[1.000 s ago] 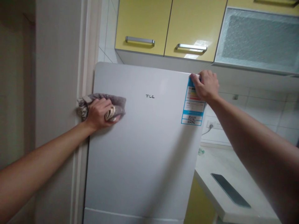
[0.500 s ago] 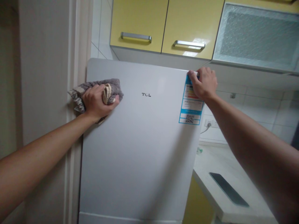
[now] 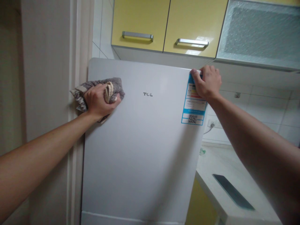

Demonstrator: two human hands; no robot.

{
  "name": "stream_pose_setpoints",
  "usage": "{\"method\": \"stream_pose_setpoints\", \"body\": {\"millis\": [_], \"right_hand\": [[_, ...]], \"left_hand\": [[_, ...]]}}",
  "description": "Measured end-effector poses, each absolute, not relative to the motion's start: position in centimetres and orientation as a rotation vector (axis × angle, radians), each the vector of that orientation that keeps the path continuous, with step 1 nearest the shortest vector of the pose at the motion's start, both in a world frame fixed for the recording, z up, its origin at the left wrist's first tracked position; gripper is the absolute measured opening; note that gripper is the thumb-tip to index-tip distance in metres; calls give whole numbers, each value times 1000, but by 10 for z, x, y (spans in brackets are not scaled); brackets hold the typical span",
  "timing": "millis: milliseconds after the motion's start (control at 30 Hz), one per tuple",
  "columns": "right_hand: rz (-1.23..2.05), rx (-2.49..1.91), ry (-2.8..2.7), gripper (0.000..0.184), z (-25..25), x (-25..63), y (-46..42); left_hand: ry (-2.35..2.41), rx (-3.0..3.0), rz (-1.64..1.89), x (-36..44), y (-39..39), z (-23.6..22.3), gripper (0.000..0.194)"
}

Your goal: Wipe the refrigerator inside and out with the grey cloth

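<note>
A white fridge door (image 3: 140, 150) with a small logo stands in front of me. My left hand (image 3: 99, 101) is closed on a crumpled grey cloth (image 3: 116, 85) and presses it against the door's upper left part. My right hand (image 3: 207, 82) grips the door's top right corner, fingers curled over the edge, partly covering a blue-bordered energy label (image 3: 194, 104).
Yellow wall cupboards (image 3: 164, 25) with metal handles hang just above the fridge, a frosted-glass door (image 3: 260, 34) to their right. A door frame (image 3: 78, 62) borders the fridge on the left. At right, a pale counter (image 3: 220, 168) bears a dark flat phone (image 3: 233, 191); a wall socket (image 3: 214, 124) sits behind.
My left hand slid the cloth upward on the door from about a second ago and has stayed near the same height since. My right hand kept its grip on the corner.
</note>
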State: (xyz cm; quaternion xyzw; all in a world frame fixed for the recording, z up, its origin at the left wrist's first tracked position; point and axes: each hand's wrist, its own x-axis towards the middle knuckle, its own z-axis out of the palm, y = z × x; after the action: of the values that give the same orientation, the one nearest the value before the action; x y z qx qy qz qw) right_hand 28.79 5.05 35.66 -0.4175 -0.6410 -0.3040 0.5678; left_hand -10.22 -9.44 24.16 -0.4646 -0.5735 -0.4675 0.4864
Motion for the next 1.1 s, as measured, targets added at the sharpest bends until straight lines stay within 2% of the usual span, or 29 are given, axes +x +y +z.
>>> {"method": "stream_pose_setpoints", "body": {"millis": [767,900,1100], "right_hand": [[-739,-940,-1468,70,354,287,49],[-758,-949,-1449,71,353,286,50],[-759,-915,-1448,64,351,284,49]], "left_hand": [[-1476,-1207,-1138,-97,-100,249,31],[-1504,-1121,-1207,-90,-93,268,32],[-1515,-1132,-1267,-57,-73,321,53]]}}
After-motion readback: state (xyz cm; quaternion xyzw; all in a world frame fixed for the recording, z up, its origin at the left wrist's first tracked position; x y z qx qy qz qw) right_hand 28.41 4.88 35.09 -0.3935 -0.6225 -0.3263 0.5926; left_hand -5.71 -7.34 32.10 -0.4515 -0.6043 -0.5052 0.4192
